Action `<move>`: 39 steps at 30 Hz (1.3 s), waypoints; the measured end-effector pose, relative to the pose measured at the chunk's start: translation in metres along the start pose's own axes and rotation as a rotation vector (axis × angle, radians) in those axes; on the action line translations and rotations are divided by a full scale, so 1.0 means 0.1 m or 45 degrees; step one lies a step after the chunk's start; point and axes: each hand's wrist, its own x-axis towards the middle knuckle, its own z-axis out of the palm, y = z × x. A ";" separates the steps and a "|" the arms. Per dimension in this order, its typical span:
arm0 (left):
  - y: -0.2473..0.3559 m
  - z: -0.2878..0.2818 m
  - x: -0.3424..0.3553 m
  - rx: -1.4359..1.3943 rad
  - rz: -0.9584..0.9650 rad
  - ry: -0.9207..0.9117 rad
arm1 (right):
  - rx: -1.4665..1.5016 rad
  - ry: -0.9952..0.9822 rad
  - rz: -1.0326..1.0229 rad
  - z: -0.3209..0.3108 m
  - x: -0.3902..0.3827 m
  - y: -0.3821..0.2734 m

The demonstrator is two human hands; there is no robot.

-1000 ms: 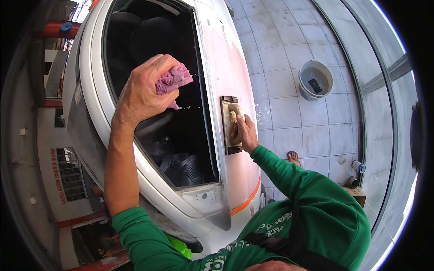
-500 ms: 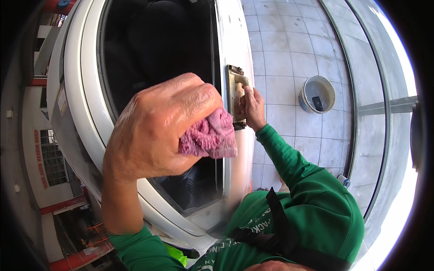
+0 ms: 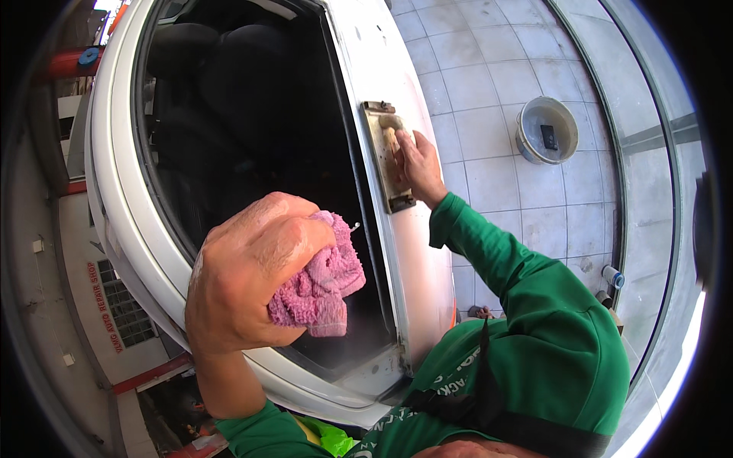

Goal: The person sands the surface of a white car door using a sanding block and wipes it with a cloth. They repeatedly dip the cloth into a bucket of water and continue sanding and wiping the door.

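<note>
My left hand is closed around a crumpled pink cloth, held up in front of the car's dark side window. Wet streaks show on the back of that hand. To the right, my right hand grips the handle of a hand sanding block, a long pale plate with dark clamps at both ends. The block lies along the white car's door panel, just below the window edge. Its underside is hidden against the panel.
A white bucket with a dark rectangular object in it stands on the tiled floor to the right. Beyond it runs a glass wall. A small can lies near the wall's base. A building front shows at far left.
My left hand with the cloth has moved lower in the picture. The view has shifted, and the sanding block with my right hand appears slightly further left.
</note>
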 end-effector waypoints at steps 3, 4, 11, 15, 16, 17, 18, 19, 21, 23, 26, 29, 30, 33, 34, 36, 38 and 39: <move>0.04 -0.01 0.06 0.058 -0.010 0.008 | 0.059 -0.004 0.012 0.21 1.17 -0.40; 0.01 0.02 0.05 0.073 0.000 0.017 | 0.184 -0.045 0.018 0.21 1.50 -0.54; 0.07 0.04 0.03 0.008 -0.117 0.059 | 0.030 -0.081 0.052 0.17 0.19 -0.03; 0.10 0.08 0.04 0.028 -0.115 0.061 | -0.135 0.020 -0.029 0.18 0.63 -0.21; 0.09 0.08 0.14 0.035 -0.062 0.063 | -0.088 0.077 -0.185 0.07 1.26 -0.19; 0.06 0.09 0.09 0.044 -0.079 0.068 | -0.070 0.077 -0.059 0.16 1.49 -0.44; 0.07 0.08 0.09 0.053 -0.064 0.071 | -0.038 0.111 -0.020 0.18 1.75 -0.53; 0.07 0.05 0.10 0.037 -0.062 0.053 | -0.007 0.111 0.022 0.23 1.74 -0.51; 0.04 0.03 0.12 -0.006 -0.044 0.017 | 0.056 0.060 0.033 0.19 1.51 -0.27; 0.01 0.03 0.04 -0.033 -0.117 -0.004 | 0.078 -0.049 0.044 0.12 0.74 0.00; 0.06 0.05 0.02 -0.028 -0.134 -0.034 | -0.090 -0.043 0.004 -0.10 -0.05 0.20; 0.06 0.01 0.13 -0.009 -0.096 -0.063 | -0.111 -0.038 -0.102 -0.18 0.45 0.18; 0.06 0.02 0.15 -0.023 -0.094 -0.073 | -0.155 -0.033 -0.065 -0.17 0.71 -0.04; 0.02 0.00 0.10 0.056 -0.075 -0.069 | -0.072 -0.020 0.054 -0.12 1.24 -0.21; 0.01 -0.01 0.10 0.077 -0.085 -0.075 | 0.012 -0.034 0.125 -0.11 1.24 -0.20; -0.01 -0.03 0.09 0.108 -0.104 -0.060 | 0.206 -0.109 0.166 -0.25 0.80 0.03; -0.02 -0.04 0.03 0.139 -0.138 -0.069 | 0.248 -0.164 0.299 -0.57 0.09 0.34; -0.03 -0.03 0.00 0.161 -0.169 -0.060 | 0.260 -0.125 0.427 -0.76 -0.32 0.48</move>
